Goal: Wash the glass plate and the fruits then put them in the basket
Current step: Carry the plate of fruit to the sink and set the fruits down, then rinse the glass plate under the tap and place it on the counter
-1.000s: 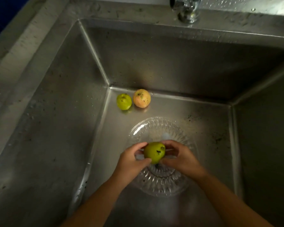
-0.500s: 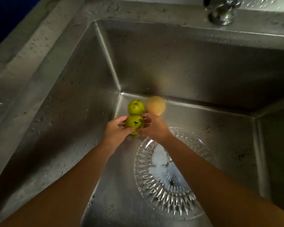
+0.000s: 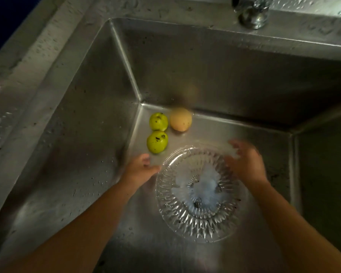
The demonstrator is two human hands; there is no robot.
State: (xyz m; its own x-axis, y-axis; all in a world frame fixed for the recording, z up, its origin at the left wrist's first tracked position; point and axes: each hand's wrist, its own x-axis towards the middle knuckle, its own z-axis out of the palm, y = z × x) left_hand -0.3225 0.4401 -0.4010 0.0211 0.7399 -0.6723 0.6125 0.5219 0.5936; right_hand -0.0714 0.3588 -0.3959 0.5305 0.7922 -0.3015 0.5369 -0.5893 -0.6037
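Observation:
A clear ribbed glass plate (image 3: 200, 223) lies flat on the sink floor over the drain. Three fruits sit in the far left corner: a spotted green fruit (image 3: 157, 142), a second green one (image 3: 158, 121) behind it, and a pale orange one (image 3: 180, 119) to the right. My left hand (image 3: 141, 168) is at the plate's left rim, fingers apart, empty. My right hand (image 3: 244, 161) hovers blurred over the plate's far right rim, fingers spread; whether it touches the rim is unclear.
The deep steel sink (image 3: 71, 146) has steep walls on all sides. A chrome tap base (image 3: 252, 12) stands on the back ledge at the top right. A wet grey counter (image 3: 22, 62) runs along the left.
Both hands set the spotted green fruit down beside the other two in the corner and let go. They then pulled back to either side of the glass plate.

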